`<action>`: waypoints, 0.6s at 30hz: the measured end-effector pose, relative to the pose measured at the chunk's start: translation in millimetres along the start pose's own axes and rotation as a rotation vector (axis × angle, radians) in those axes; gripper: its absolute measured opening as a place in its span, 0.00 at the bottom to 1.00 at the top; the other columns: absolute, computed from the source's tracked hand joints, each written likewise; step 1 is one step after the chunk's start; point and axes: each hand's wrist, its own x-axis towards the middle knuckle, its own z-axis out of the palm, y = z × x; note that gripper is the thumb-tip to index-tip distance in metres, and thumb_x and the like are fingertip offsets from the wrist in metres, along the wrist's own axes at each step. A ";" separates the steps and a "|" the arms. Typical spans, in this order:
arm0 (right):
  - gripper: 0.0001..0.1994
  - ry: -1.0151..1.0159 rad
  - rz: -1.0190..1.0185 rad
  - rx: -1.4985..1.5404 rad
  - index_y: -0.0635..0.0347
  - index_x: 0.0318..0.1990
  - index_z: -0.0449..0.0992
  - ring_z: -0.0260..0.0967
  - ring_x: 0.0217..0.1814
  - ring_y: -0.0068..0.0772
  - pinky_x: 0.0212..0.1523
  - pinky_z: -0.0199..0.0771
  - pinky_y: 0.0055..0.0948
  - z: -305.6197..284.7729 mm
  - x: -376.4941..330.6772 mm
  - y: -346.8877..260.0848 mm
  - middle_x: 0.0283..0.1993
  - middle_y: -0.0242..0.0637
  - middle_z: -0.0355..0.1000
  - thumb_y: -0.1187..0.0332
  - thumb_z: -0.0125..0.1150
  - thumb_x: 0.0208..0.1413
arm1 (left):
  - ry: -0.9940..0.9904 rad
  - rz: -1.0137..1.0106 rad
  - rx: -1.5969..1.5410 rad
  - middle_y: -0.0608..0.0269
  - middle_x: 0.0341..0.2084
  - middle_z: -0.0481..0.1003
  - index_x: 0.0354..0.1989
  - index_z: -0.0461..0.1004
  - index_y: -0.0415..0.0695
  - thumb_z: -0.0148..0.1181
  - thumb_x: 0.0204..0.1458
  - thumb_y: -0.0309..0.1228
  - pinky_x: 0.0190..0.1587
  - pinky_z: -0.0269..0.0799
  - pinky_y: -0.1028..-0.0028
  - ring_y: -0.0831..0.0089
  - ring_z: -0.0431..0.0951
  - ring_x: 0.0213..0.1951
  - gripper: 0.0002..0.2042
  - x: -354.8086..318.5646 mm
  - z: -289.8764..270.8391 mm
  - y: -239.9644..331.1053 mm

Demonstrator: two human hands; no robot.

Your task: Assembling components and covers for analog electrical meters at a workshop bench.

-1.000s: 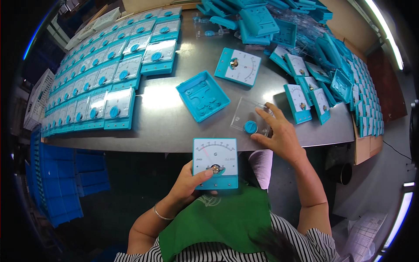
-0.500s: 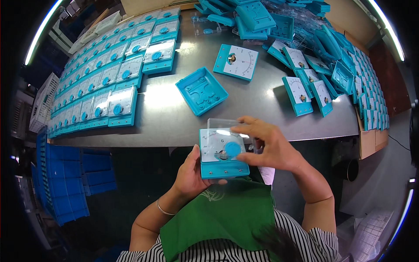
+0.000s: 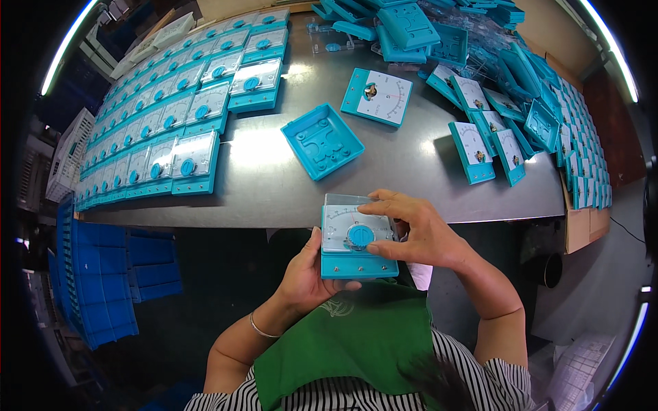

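A teal panel meter (image 3: 359,266) with a white dial is held over my lap, just off the table's front edge. My left hand (image 3: 303,270) wraps its left side and underside, thumb up along the edge. Over the dial lies a clear plastic cover (image 3: 343,200) with a round blue knob (image 3: 360,236); its far edge sticks out past the meter's top. My right hand (image 3: 425,233) grips this cover by its right side, fingers on the far part and thumb near the knob. Beyond them on the table are an upturned teal housing (image 3: 322,142) and an uncovered meter (image 3: 378,97).
Rows of covered meters (image 3: 187,164) fill the table's left side. On the right lie several uncovered meters (image 3: 473,152), a heap of teal housings (image 3: 408,27) and clear covers. Blue crates (image 3: 103,281) stand below at left; a cardboard box (image 3: 586,229) is at right.
The clear cover has come down and leftward onto the meter's dial, now lying nearly flat over it. Both hands keep their holds. The view has shifted slightly.
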 end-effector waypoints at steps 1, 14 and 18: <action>0.28 -0.001 0.002 0.000 0.58 0.51 0.74 0.66 0.30 0.26 0.31 0.69 0.23 0.8 -0.2 0.6 0.54 0.53 0.67 0.59 0.71 0.39 | 0.007 -0.006 -0.006 0.47 0.56 0.63 0.63 0.51 0.42 0.25 0.63 0.51 0.41 0.81 0.59 0.52 0.73 0.51 0.29 -0.2 0.5 -0.4; 0.26 -0.076 -0.009 -0.038 0.56 0.52 0.74 0.70 0.47 0.41 0.42 0.71 0.31 7.2 -1.5 -1.8 0.58 0.56 0.63 0.61 0.69 0.42 | 0.068 0.030 0.148 0.49 0.53 0.66 0.61 0.53 0.41 0.37 0.61 0.51 0.38 0.81 0.64 0.56 0.75 0.48 0.29 -1.0 6.7 -2.5; 0.25 0.002 -0.190 -0.182 0.55 0.53 0.73 0.69 0.55 0.45 0.47 0.71 0.34 15.2 -2.9 -1.3 0.57 0.55 0.64 0.62 0.68 0.44 | 0.234 0.125 0.479 0.55 0.47 0.70 0.56 0.58 0.39 0.62 0.50 0.36 0.33 0.80 0.70 0.67 0.77 0.41 0.28 -2.7 7.0 -2.8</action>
